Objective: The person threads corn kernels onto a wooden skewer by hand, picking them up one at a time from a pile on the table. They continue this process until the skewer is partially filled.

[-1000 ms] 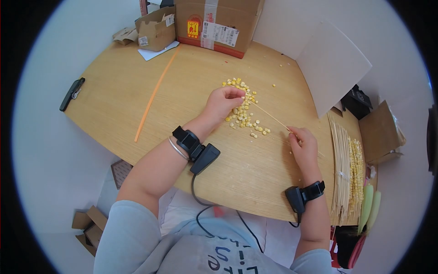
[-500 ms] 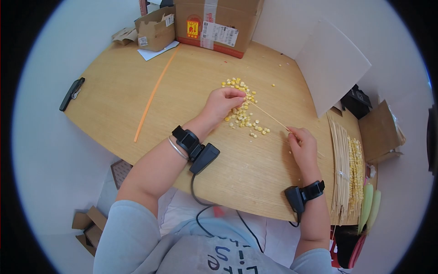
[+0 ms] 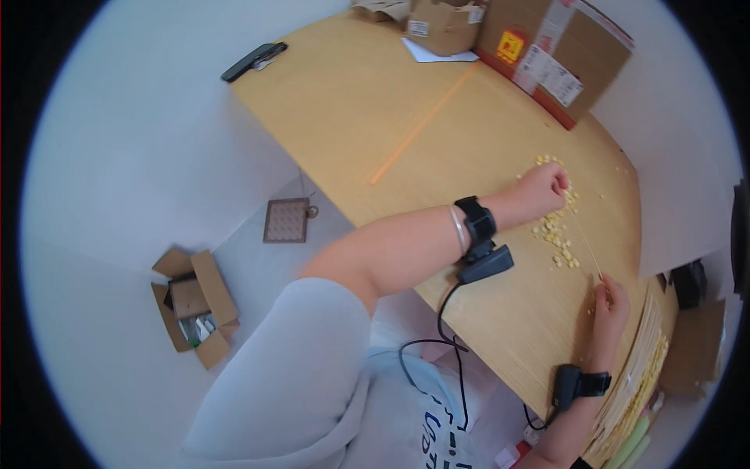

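My left hand [image 3: 544, 191] is closed above a scatter of yellow corn kernels [image 3: 553, 228]; its fingertips curl in, and what they pinch is hidden. Between my two hands runs a thin wooden stick [image 3: 587, 244], its lower end pinched by my right hand [image 3: 612, 305]. The stick's far end points toward my left hand, but whether they touch is unclear. Near my right forearm lies a bundle of sticks [image 3: 637, 359], with rows of threaded kernels [image 3: 650, 381] along its outer side.
An orange strip [image 3: 422, 125] crosses the wooden table [image 3: 336, 102]. Cardboard boxes [image 3: 535, 55] stand at the back, and a black clip-like object [image 3: 254, 61] lies by the left edge. Green husks [image 3: 631, 445] lie at lower right. An open box [image 3: 201, 309] sits on the floor.
The view has swung left and tilted, so the table and hands appear farther right. My left hand has turned, its fingers now curled in. My right hand still pinches the stick.
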Demonstrator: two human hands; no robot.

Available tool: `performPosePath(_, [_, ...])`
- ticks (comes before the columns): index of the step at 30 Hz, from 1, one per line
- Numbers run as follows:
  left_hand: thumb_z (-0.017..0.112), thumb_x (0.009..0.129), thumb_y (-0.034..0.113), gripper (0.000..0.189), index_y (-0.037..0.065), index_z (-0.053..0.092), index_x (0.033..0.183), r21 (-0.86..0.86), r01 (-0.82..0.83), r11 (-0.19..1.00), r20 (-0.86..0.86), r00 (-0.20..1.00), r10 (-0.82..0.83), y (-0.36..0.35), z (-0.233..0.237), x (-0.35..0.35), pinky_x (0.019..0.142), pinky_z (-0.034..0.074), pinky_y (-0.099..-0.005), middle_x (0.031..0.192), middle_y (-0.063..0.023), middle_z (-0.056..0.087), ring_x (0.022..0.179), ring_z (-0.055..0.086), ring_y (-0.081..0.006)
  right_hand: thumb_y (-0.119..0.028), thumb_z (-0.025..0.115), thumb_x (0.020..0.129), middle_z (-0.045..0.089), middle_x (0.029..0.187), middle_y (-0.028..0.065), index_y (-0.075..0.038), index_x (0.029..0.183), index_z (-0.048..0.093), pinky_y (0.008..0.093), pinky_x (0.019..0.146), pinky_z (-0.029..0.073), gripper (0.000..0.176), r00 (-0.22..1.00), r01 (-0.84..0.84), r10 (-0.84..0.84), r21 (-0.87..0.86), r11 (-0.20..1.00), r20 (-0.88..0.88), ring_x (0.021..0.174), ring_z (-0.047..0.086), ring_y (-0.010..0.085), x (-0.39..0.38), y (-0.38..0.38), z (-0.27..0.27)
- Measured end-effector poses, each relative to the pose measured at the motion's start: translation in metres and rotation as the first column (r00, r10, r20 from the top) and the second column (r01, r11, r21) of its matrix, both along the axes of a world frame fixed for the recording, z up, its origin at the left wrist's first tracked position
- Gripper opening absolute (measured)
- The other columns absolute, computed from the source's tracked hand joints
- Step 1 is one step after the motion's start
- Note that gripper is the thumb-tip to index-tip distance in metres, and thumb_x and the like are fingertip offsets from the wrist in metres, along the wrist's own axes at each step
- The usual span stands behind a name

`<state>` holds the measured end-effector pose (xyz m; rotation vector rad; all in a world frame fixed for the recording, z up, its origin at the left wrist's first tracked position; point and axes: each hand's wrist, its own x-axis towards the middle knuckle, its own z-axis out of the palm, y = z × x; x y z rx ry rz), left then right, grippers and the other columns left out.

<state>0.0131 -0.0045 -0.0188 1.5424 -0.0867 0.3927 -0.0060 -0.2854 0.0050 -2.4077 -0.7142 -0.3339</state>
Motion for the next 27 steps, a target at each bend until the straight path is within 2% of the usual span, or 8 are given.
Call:
performPosePath(1, [0.063,0.074,0.000,0.016,0.005,0.053,0.085,0.036,-0.004,0.999,0.009,1.000,0.004,0.000,0.000,0.000,0.056,0.043,-0.0232,0.072,-0.0017,0.056,0.065,0.053,-0.0082,-0.001,0.056,0.084,0.060,0.087,0.0137,0.002,0.101,0.064,0.0314,0.075,0.045,0.019,1.000,-0.024,0.024,-0.002,1.000,-0.005,0.082,0.058,0.0244,0.000,0.001,0.001])
performPosePath(3, [0.062,0.074,0.001,0.015,0.004,0.053,0.085,0.048,-0.019,0.999,0.003,1.000,0.019,0.000,0.003,-0.002,0.056,0.043,-0.0236,0.071,-0.0023,0.056,0.065,0.053,-0.0087,0.000,0.055,0.085,0.060,0.089,0.0132,0.003,0.102,0.063,0.0306,0.075,0.045,0.019,0.997,0.048,-0.049,-0.017,0.999,-0.061,0.084,0.058,0.0236,0.000,0.002,0.002])
performPosePath(9, [0.061,0.072,0.001,0.015,0.003,0.052,0.085,0.045,-0.019,0.999,0.012,1.000,0.019,-0.003,-0.001,0.002,0.056,0.043,-0.0247,0.070,-0.0030,0.056,0.064,0.054,-0.0098,0.001,0.056,0.085,0.060,0.089,0.0126,0.002,0.104,0.063,0.0296,0.074,0.044,0.020,1.000,0.026,-0.027,-0.047,0.999,-0.008,0.083,0.057,0.0226,0.009,-0.008,-0.009])
performPosePath(14, [0.061,0.072,0.001,0.015,0.003,0.053,0.085,0.017,0.003,1.000,-0.023,1.000,-0.002,-0.002,0.005,-0.004,0.057,0.043,-0.0247,0.070,-0.0033,0.057,0.064,0.054,-0.0101,0.001,0.056,0.085,0.060,0.089,0.0128,0.002,0.104,0.064,0.0302,0.074,0.044,0.020,0.999,0.039,-0.040,-0.036,0.999,-0.033,0.083,0.057,0.0230,0.005,-0.004,-0.005])
performPosePath(19, [0.062,0.072,0.001,0.018,0.004,0.052,0.086,0.073,-0.054,0.996,-0.017,0.998,0.055,-0.001,0.005,-0.004,0.058,0.044,-0.0247,0.071,-0.0031,0.056,0.065,0.054,-0.0100,0.000,0.056,0.085,0.059,0.088,0.0123,0.001,0.104,0.064,0.0303,0.073,0.044,0.021,0.999,0.037,-0.039,-0.053,0.998,-0.030,0.081,0.056,0.0237,0.004,-0.005,-0.004])
performPosePath(22, [0.062,0.072,0.000,0.019,0.004,0.051,0.087,0.022,-0.011,1.000,-0.017,1.000,0.012,-0.001,0.004,-0.003,0.059,0.044,-0.0247,0.072,-0.0025,0.056,0.066,0.054,-0.0096,0.000,0.057,0.085,0.058,0.087,0.0121,0.001,0.105,0.063,0.0303,0.073,0.044,0.021,1.000,0.022,-0.023,-0.045,0.999,-0.018,0.081,0.056,0.0238,0.004,-0.005,-0.005])
performPosePath(27, [0.062,0.071,-0.001,0.021,0.004,0.051,0.087,0.039,0.031,0.999,-0.034,0.999,-0.030,-0.002,0.006,-0.004,0.059,0.044,-0.0241,0.072,-0.0019,0.055,0.066,0.053,-0.0090,-0.001,0.057,0.086,0.056,0.085,0.0125,0.000,0.105,0.063,0.0307,0.072,0.044,0.021,0.999,0.005,-0.002,-0.073,0.997,0.045,0.078,0.055,0.0243,0.002,-0.002,-0.001])
